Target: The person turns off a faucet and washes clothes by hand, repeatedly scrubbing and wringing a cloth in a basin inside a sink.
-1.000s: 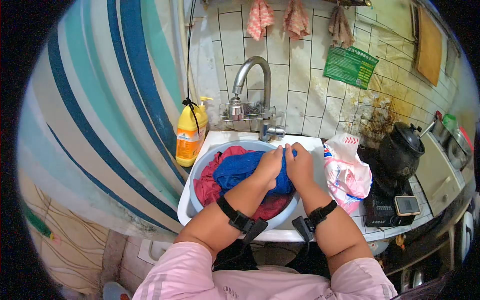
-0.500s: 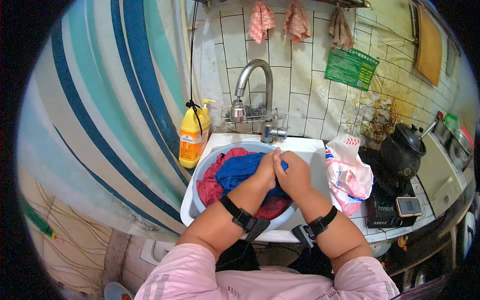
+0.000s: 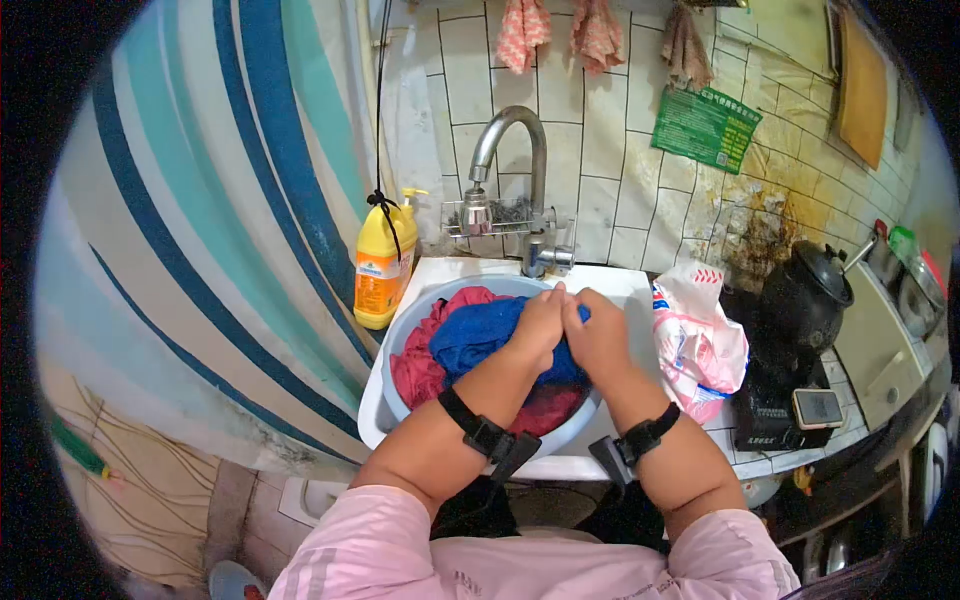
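A wet-looking blue cloth (image 3: 472, 338) lies heaped over red cloth (image 3: 415, 368) in a light blue-grey basin (image 3: 400, 402). My left hand (image 3: 540, 328) is closed over the right part of the blue cloth. Against it, my right hand (image 3: 597, 335) is closed too, with a bit of blue showing at its fingers. The two hands meet at the thumbs above the basin's right half. Most fingertips are hidden from the camera. The basin rests in a white sink (image 3: 628, 290).
Behind the basin rises a metal faucet (image 3: 540, 170). A yellow pump bottle (image 3: 383, 265) stands at the left by a striped curtain (image 3: 210, 230). Rightward are a pink-and-white plastic bag (image 3: 697, 345), a black pot (image 3: 808, 295) on a stove and a phone (image 3: 817, 409).
My right hand has shifted slightly right and turned, and the knuckles sit a little apart from the left hand's. Both hands stay on the blue cloth. The view has tilted slightly.
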`<action>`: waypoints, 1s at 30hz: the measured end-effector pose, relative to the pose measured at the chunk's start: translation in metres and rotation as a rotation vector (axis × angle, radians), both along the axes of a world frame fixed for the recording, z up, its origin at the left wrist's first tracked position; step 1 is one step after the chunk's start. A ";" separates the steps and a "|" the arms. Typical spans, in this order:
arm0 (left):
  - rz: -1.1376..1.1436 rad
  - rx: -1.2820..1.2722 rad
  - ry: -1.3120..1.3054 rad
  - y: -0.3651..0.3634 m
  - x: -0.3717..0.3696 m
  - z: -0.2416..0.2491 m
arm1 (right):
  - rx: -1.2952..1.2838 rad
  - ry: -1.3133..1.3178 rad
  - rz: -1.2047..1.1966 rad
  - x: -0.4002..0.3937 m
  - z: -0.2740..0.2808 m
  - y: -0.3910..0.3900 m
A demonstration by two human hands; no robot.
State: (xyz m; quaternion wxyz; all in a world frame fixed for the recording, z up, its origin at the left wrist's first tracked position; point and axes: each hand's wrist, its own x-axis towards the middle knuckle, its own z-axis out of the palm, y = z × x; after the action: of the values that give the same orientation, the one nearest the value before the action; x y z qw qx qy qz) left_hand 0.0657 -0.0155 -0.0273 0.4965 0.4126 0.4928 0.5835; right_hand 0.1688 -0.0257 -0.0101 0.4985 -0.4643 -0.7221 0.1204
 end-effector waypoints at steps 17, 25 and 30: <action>-0.192 -0.024 -0.275 0.048 -0.019 -0.060 | 0.162 -0.023 0.072 -0.005 0.005 -0.013; 0.012 -0.149 0.015 -0.008 0.006 0.016 | -0.075 0.072 -0.056 0.004 -0.013 0.028; -0.001 -0.101 0.019 -0.001 0.006 0.005 | -0.053 0.028 -0.058 0.005 -0.015 0.026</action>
State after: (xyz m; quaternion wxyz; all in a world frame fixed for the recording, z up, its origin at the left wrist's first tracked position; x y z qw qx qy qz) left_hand 0.0715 -0.0164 -0.0228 0.5124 0.3926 0.5262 0.5535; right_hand 0.1737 0.0005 -0.0251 0.4995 -0.4963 -0.6978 0.1315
